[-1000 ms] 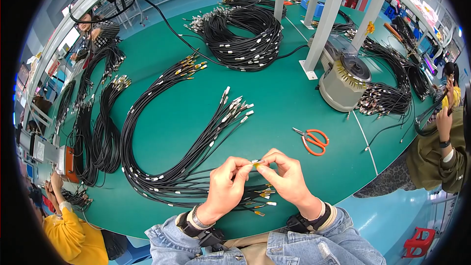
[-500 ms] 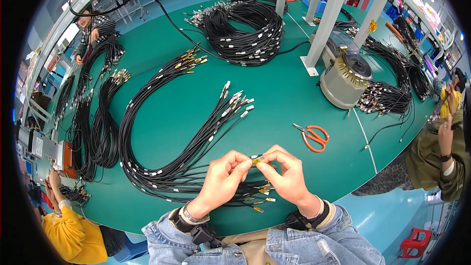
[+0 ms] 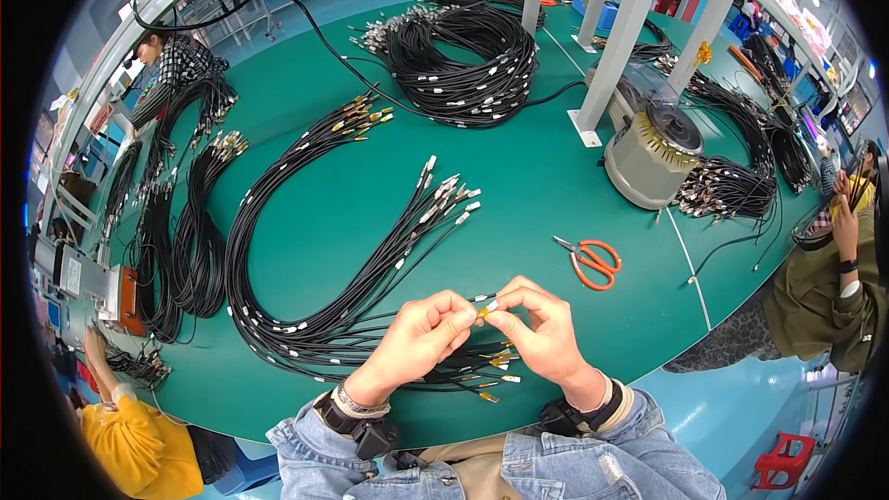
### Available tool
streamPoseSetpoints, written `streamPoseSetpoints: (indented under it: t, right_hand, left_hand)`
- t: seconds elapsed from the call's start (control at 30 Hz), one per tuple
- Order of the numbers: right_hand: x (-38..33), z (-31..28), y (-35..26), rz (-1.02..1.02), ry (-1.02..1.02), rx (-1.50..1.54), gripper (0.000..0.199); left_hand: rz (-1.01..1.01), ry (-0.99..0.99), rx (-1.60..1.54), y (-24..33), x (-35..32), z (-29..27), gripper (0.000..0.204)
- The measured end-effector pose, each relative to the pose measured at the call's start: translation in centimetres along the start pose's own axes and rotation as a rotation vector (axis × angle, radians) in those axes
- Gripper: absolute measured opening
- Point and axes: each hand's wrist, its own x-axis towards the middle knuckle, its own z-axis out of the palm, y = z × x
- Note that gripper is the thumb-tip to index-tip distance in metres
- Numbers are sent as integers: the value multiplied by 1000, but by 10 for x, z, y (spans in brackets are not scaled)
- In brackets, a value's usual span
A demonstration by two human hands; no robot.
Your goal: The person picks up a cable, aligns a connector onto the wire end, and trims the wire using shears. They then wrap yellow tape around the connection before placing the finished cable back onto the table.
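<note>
Above the table's front edge, my left hand and my right hand meet fingertip to fingertip. Both pinch the end of a thin black cable, where a small yellow piece shows between them; whether it is tape or a sleeve I cannot tell. Below and left of my hands lies a bundle of black cables bent in a wide U. Its ends carry white tags on one side and yellow pieces on the other. To the right of my right hand rest orange-handled nippers, their jaws slightly apart.
The green table carries a large coil of black cables and more bundles at left and right. A grey round machine stands beside white metal posts. Several people sit around the table. A red stool is at lower right.
My hands have barely moved; the yellow piece is slightly turned between my fingertips. At far left a co-worker has leaned and turned aside. The nippers and bundles stay put.
</note>
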Motion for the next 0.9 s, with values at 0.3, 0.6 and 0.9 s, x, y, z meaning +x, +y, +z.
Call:
streamPoseSetpoints:
  t: [0.3, 0.6, 0.9]
  right_hand:
    - [2, 0, 2, -5, -28, 20, 8]
    - [3, -1, -4, 98, 4, 281, 7]
    - [1, -5, 4, 8, -66, 254, 10]
  left_hand:
    - [19, -109, -66, -2, 2, -3, 20]
    - [-79, -175, -193, 1, 1, -6, 23]
    - [91, -27, 43, 3, 1, 12, 17]
